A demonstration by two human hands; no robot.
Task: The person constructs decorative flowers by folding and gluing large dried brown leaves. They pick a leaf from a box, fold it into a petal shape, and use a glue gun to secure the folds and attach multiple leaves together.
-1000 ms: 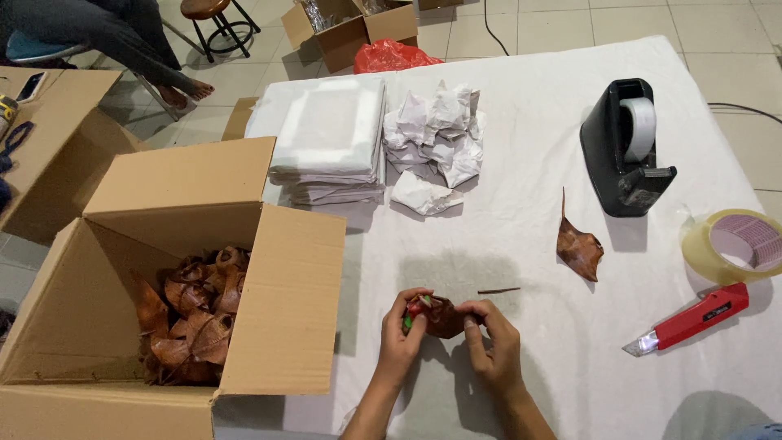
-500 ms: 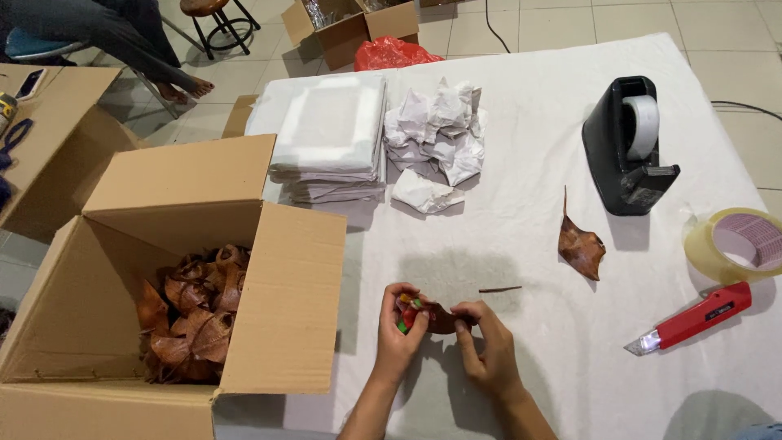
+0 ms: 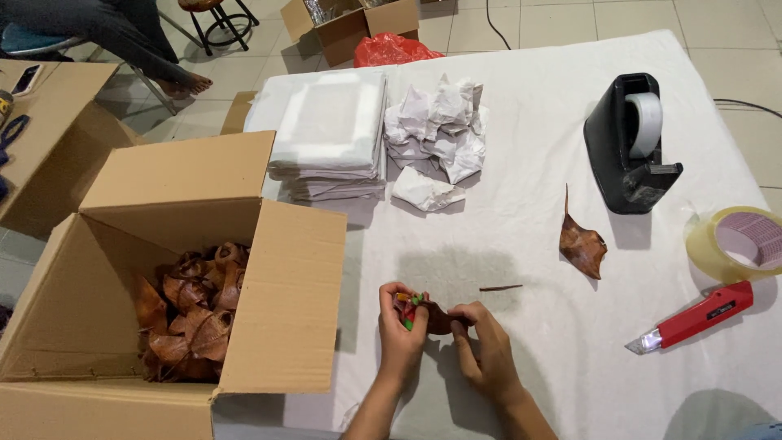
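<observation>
Small dark brown leaf-like piece (image 3: 437, 318) with red and green bits at its left end, held low over white tablecloth between left hand (image 3: 401, 334) and right hand (image 3: 482, 352), fingertips pinching both ends, mostly hidden by fingers

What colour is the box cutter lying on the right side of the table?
Red, with a silvery blade end; the box cutter shows clearly in the head view.

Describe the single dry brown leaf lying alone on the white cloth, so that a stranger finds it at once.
Start at the black tape dispenser on the white-covered table. Just below and left of it lies the dry brown leaf, flat on the cloth with its thin stem pointing up. Unlike the brown leaves in the open cardboard box, it lies alone.
</observation>
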